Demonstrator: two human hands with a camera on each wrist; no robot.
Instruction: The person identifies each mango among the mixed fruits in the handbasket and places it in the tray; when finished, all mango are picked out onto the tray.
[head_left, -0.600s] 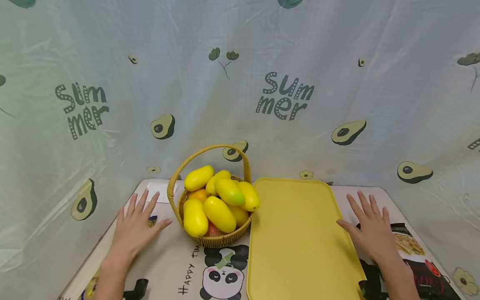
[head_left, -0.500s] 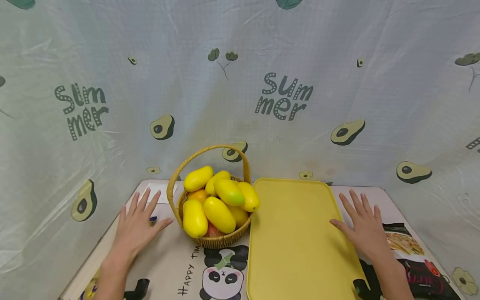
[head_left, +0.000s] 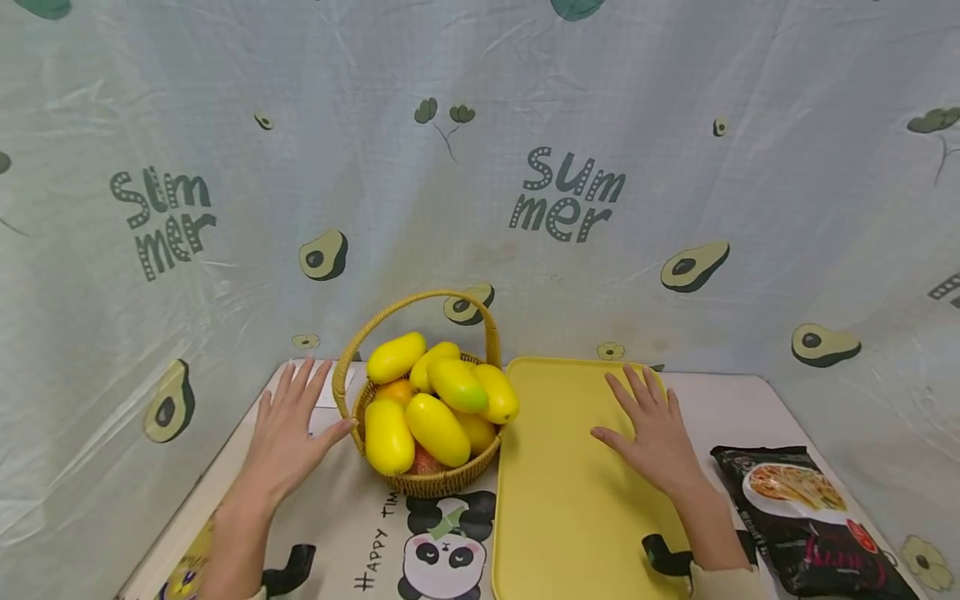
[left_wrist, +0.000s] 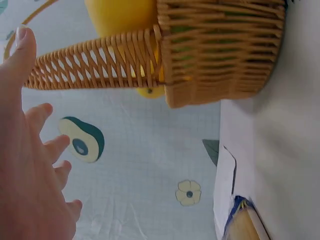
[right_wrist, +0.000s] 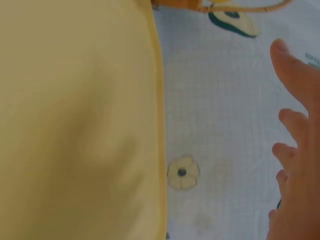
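A wicker basket with a tall arched handle stands near the middle of the table. Several yellow mangoes are heaped in it, with an orange and a reddish fruit partly hidden among them. My left hand is held just left of the basket, fingers spread and holding nothing; whether the thumb touches the handle I cannot tell. To the basket's right lies a yellow tray. Over its right side hovers my right hand, fingers spread, casting a shadow on the tray.
A black food packet lies on the table at the right. Near the left edge is a yellow packet. A small blue-edged packet and a white sheet lie behind my left hand. A printed curtain hangs behind the table.
My right hand has moved left, from beside the tray's right edge to over the tray. My left hand has shifted slightly right and forward, nearer the basket handle. Basket and tray have stayed put.
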